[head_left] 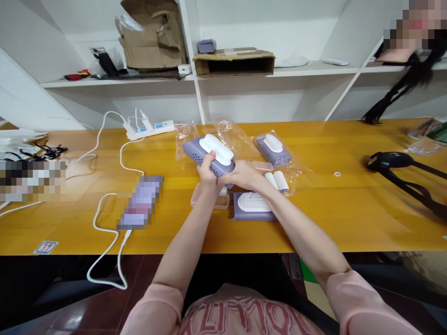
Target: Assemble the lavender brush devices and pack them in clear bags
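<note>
Above the table I hold a purple case with a white bristled brush on its upper face. It is tilted, with rows of small holes along its side. My left hand grips its near side, thumb up against the brush. At the lower right corner my right hand is closed around it. Just below my right forearm lies a second purple case with a white brush, partly covered by the arm. Two white rollers and a clear plastic box lie close to my hands.
Behind my hands, clear plastic bags and a third bagged purple case lie on the wooden table. A phone with a cable is to the left, a power strip behind it. Black straps are on the right.
</note>
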Demonstrator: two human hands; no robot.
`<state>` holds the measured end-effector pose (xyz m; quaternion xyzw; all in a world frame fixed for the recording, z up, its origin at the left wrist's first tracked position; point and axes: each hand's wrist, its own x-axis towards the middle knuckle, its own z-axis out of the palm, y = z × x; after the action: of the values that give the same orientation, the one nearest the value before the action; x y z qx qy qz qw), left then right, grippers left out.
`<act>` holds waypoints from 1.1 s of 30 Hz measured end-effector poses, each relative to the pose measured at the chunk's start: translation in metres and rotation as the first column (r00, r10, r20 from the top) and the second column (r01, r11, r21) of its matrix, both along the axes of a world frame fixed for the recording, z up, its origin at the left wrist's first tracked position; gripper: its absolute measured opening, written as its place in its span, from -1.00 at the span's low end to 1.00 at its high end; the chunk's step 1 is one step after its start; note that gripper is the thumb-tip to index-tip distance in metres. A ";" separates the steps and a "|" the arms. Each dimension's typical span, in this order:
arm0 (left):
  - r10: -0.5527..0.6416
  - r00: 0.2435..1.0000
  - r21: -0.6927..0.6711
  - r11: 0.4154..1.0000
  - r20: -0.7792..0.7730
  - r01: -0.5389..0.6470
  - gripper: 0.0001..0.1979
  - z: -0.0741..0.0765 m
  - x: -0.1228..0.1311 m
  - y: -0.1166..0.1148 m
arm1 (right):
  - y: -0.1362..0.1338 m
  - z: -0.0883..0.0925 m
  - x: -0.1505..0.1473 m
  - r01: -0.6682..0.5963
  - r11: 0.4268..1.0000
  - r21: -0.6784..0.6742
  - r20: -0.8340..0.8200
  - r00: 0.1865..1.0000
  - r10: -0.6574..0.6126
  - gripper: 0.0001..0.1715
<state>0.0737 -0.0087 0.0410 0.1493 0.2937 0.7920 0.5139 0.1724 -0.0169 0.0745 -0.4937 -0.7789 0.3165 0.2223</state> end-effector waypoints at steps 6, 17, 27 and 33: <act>-0.069 0.996 -0.007 0.998 -0.054 0.068 -0.81 0.000 -0.004 0.005 | -0.002 -0.003 0.001 0.054 0.998 0.022 -0.026 0.998 -0.053 -0.45; -0.164 0.982 0.028 0.986 -0.091 0.167 -0.75 0.000 -0.008 0.003 | 0.001 -0.003 0.002 -0.052 0.957 -0.284 -0.298 0.954 -0.036 -0.64; -0.253 0.958 0.010 0.967 -0.133 0.256 -0.61 -0.003 -0.018 0.002 | -0.002 0.008 0.022 -0.243 0.788 -0.565 -0.515 0.851 -0.107 -0.43; 0.014 0.979 0.066 0.998 -0.203 -0.001 -0.58 0.000 -0.014 0.002 | 0.005 -0.012 0.018 0.062 0.988 -0.141 -0.448 0.886 -0.120 -0.62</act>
<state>0.0601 -0.0064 0.0411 0.2450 0.3192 0.7837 0.4732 0.1903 -0.0120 0.0629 -0.4546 -0.6602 0.4596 0.3824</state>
